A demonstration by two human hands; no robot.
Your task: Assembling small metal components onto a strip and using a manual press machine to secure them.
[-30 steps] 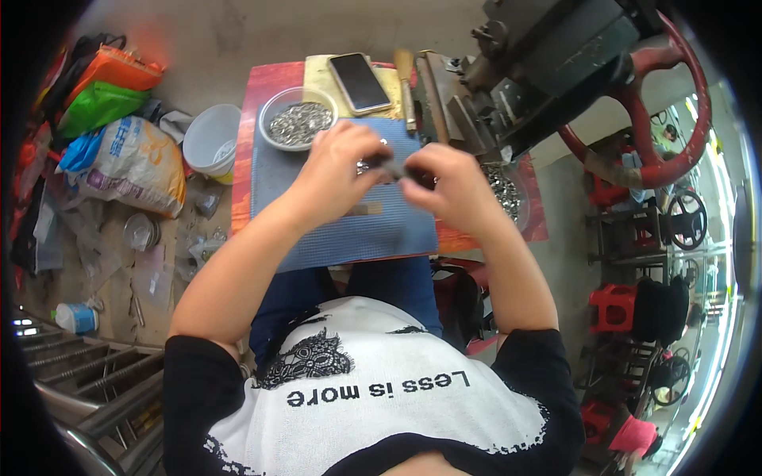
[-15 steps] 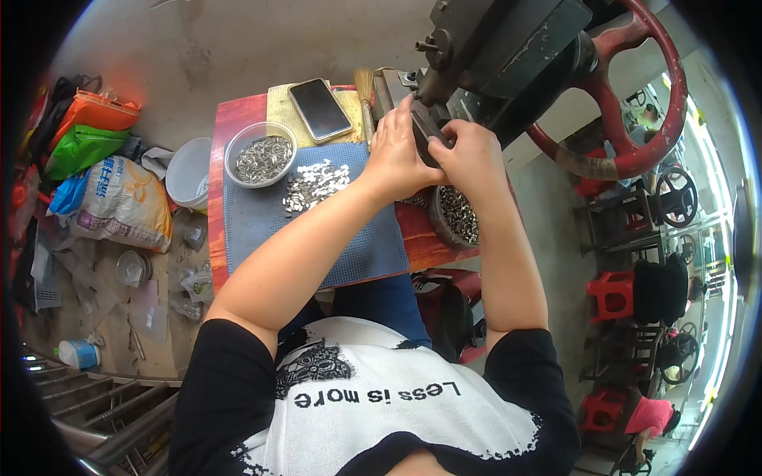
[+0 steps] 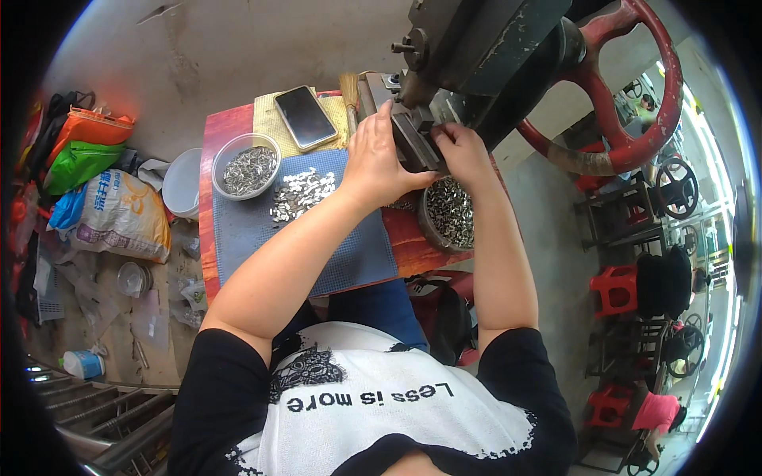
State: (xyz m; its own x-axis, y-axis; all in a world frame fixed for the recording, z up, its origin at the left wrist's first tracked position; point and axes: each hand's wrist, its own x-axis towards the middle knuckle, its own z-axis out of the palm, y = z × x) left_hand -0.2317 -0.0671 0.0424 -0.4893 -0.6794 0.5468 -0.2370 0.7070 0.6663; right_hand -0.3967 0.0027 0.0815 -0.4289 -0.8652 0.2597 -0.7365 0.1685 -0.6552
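Under the head of a dark hand press [image 3: 484, 55], my left hand [image 3: 377, 163] rests along the left side of a dark metal block [image 3: 414, 143]. Its fingers point away and its thumb reaches across the near end. On the block's right side, my right hand [image 3: 467, 159] has its fingers curled and pinched together; whatever they hold is hidden. Below the right hand stands a round tub [image 3: 426, 226] of small metal parts. Left of my forearm, small white and dark pieces [image 3: 305, 194] lie loose on a blue ribbed mat [image 3: 333, 262], beside a clear bowl [image 3: 217, 176] of silvery parts.
A phone [image 3: 305, 119] lies on a yellow cloth [image 3: 264, 119], next to a brush [image 3: 350, 91]. The press's red handwheel [image 3: 611, 135] juts out at right. Bags [image 3: 119, 206] and a white bucket [image 3: 182, 182] stand left of the table. Red stools [image 3: 615, 289] and other people are farther right.
The whole view has shifted slightly. My right hand has drawn a little away from my left, towards the block's right side, so more of the block shows between them.
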